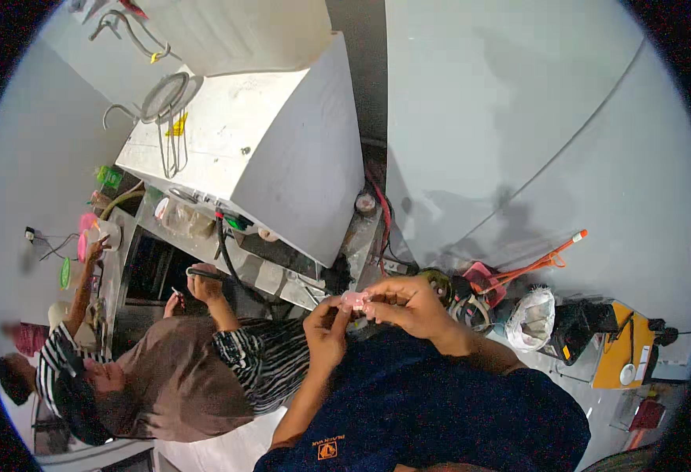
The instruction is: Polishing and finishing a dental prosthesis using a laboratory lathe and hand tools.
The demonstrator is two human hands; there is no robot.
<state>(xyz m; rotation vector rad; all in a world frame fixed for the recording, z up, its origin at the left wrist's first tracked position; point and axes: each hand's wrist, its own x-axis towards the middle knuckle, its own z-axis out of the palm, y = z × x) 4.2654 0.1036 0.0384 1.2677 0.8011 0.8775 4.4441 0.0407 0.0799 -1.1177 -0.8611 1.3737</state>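
My left hand point(329, 330) and my right hand point(412, 305) meet in front of my dark blue shirt. Between their fingertips is a small, shiny pink piece point(353, 300), with a paler, clearer part at its upper left. Both hands pinch it, the left from its lower left side and the right from its right side. The fingers cover its edges, so its exact kind cannot be made out. It is held up in the air, apart from the bench.
On my left, a person in a brown apron point(180, 377) holds a black handle point(206, 273); an arm point(82, 295) reaches toward jars. Ahead stands a white box-shaped cabinet point(298, 149). To the right are a long orange-handled tool point(546, 259) and a white bag-lined bin point(530, 321).
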